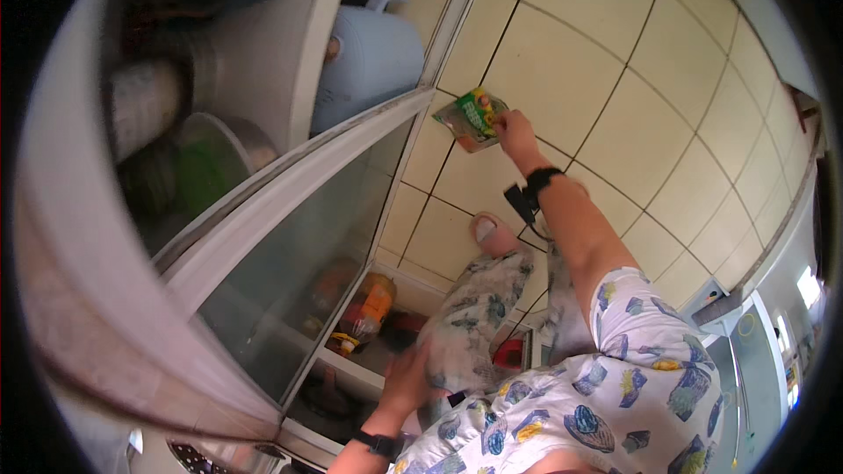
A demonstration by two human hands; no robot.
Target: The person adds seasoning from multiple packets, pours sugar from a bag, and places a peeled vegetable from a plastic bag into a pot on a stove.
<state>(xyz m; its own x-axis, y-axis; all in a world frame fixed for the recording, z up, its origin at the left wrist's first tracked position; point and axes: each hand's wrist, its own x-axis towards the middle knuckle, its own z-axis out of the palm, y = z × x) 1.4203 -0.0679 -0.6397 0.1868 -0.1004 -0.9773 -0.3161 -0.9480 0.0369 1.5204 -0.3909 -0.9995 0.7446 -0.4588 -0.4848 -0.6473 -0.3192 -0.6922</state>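
Where the right grip (520,139) pinches, a packet (471,118) (green) extends left.

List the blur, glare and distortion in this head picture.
Head view: fisheye bows the floor tiles near the rim, with black corners; head view, left: a dim, blurred green tub; head view, right edge: blown-out white patches; head view, upper centre: the green packet looks clearer.
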